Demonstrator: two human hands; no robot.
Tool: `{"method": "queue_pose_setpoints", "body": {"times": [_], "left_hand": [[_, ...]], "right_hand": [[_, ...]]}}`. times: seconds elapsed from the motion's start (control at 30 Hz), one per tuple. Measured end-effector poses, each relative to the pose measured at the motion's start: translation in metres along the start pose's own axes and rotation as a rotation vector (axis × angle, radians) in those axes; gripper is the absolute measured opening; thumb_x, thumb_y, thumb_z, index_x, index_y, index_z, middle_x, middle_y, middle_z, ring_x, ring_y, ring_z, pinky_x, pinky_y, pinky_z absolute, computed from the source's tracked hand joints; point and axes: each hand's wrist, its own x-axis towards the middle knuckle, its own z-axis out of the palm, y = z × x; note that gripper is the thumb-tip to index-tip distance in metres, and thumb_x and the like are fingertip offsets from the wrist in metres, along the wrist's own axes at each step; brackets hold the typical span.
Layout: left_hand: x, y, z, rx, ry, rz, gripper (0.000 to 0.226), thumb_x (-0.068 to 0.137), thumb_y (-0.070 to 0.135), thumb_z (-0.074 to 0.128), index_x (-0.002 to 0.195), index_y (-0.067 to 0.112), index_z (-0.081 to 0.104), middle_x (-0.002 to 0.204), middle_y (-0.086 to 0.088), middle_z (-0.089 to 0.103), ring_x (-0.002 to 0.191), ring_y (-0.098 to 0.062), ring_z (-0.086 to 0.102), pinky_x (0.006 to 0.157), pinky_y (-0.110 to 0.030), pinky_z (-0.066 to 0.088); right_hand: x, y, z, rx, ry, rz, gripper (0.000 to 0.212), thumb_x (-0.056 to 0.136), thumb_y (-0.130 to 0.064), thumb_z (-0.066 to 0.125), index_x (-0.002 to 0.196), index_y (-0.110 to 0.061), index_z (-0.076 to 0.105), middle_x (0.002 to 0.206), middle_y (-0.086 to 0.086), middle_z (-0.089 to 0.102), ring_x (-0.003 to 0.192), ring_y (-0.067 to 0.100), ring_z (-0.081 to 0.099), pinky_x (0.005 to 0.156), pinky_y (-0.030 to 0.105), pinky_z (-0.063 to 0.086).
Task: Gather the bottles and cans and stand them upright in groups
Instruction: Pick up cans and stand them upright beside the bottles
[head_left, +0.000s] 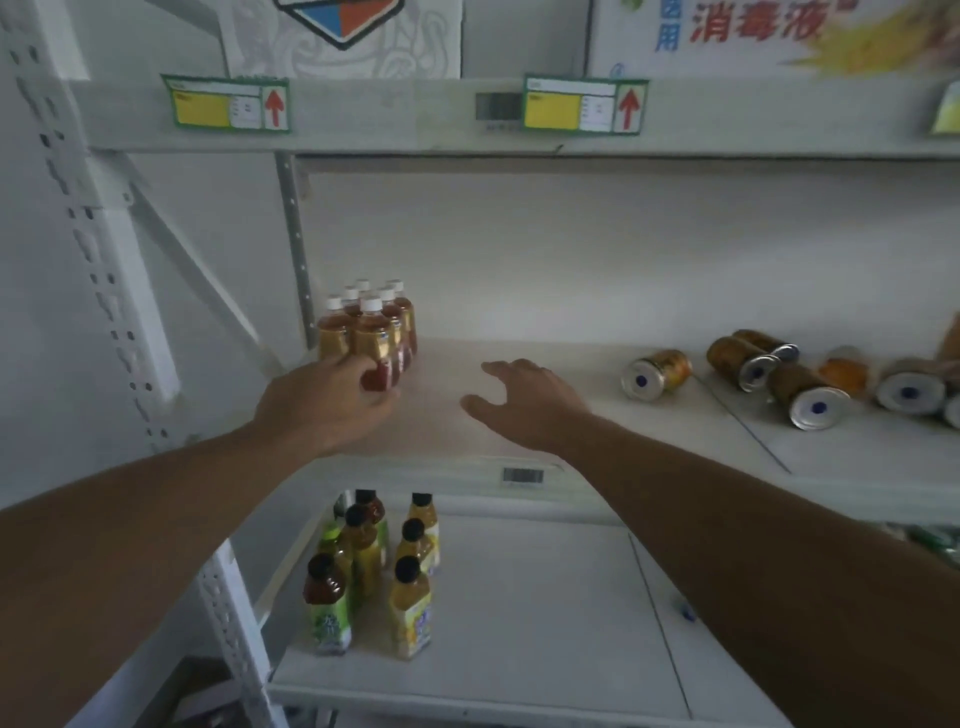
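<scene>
Several white-capped tea bottles (371, 332) stand upright in a tight group at the left end of the middle shelf (571, 447). My left hand (332, 402) wraps around the base of the front bottle in that group. My right hand (524, 402) hovers open over the bare shelf, fingers spread, holding nothing. Several gold cans (657, 374) lie on their sides at the right end of the same shelf, their bottoms facing me. On the lower shelf (545, 623), several black-capped juice bottles (410, 603) stand upright in a group.
A white perforated shelf post (98, 270) rises at the left. The shelf above carries yellow price tags (226, 104) and cartons (753, 31). A barcode tag (522, 475) sits on the middle shelf's front edge.
</scene>
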Motion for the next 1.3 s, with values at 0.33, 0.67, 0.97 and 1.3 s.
{"method": "queue_pose_setpoints", "body": {"times": [0.33,0.67,0.97,1.3], "left_hand": [[0.04,0.142,0.031,-0.203,-0.138,0.215,0.097,0.082,0.096,0.025,0.153,0.035,0.05,0.155,0.003,0.057,0.128,-0.029,0.063,0.097,-0.047,0.055],[0.047,0.246,0.037,-0.261,-0.164,0.319,0.087,0.081,0.093,0.034,0.147,0.04,0.052,0.15,0.002,0.059,0.131,-0.03,0.062,0.095,-0.044,0.049],[0.045,0.311,0.023,-0.256,-0.179,0.267,0.077,0.08,0.088,0.039,0.142,0.044,0.053,0.14,0.007,0.06,0.126,-0.026,0.059,0.084,-0.041,0.041],[0.077,0.34,0.027,-0.268,-0.157,0.312,0.074,0.085,0.084,0.042,0.143,0.039,0.053,0.144,0.005,0.057,0.134,-0.025,0.053,0.089,-0.043,0.042]], "right_hand": [[-0.066,0.092,-0.054,-0.082,0.126,0.197,0.068,0.098,-0.068,0.059,0.155,-0.031,0.058,0.158,0.002,0.058,0.148,0.024,0.049,0.119,0.04,0.042],[-0.135,0.168,-0.089,-0.099,0.164,0.375,0.064,0.096,-0.066,0.061,0.15,-0.032,0.059,0.151,0.005,0.061,0.136,0.031,0.059,0.103,0.041,0.05],[-0.159,0.238,-0.117,-0.083,0.176,0.291,0.032,0.097,-0.05,0.067,0.114,-0.023,0.072,0.134,0.003,0.058,0.11,0.024,0.062,0.083,0.036,0.048],[-0.136,0.265,-0.127,-0.111,0.21,0.269,0.022,0.09,-0.055,0.06,0.108,-0.043,0.06,0.108,-0.008,0.051,0.109,0.033,0.057,0.078,0.038,0.046]]}}
